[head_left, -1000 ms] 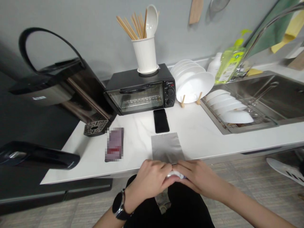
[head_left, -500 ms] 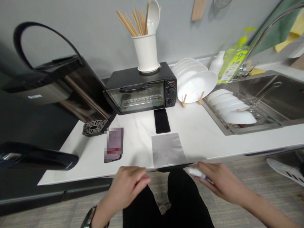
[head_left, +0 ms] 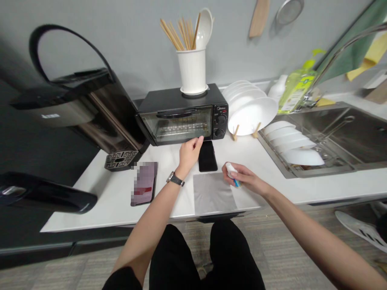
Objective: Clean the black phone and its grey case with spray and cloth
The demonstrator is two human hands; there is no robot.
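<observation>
A black phone (head_left: pixel 207 156) lies flat on the white counter in front of the toaster oven. My left hand (head_left: pixel 190 154), with a watch on its wrist, is at the phone's upper left edge, its fingers curled together. What lies under those fingertips is hidden. In my right hand (head_left: pixel 242 176) is a small white spray bottle (head_left: pixel 231 169) with a bit of blue on it, held over the right edge of a grey cloth (head_left: pixel 213 194). The cloth is spread flat near the counter's front edge, just below the phone.
The black toaster oven (head_left: pixel 181 123) carries a white holder (head_left: pixel 192 71) of chopsticks and a ladle. White plates (head_left: pixel 253 116) stand in a rack to its right, beside the sink (head_left: pixel 356 127) with bowls. At left are a dark drink machine (head_left: pixel 111 117) and another, partly blurred phone (head_left: pixel 145 183).
My left hand has moved forward from the counter's front edge to the phone. The right hand has brought the spray bottle up and inward, over the cloth's edge.
</observation>
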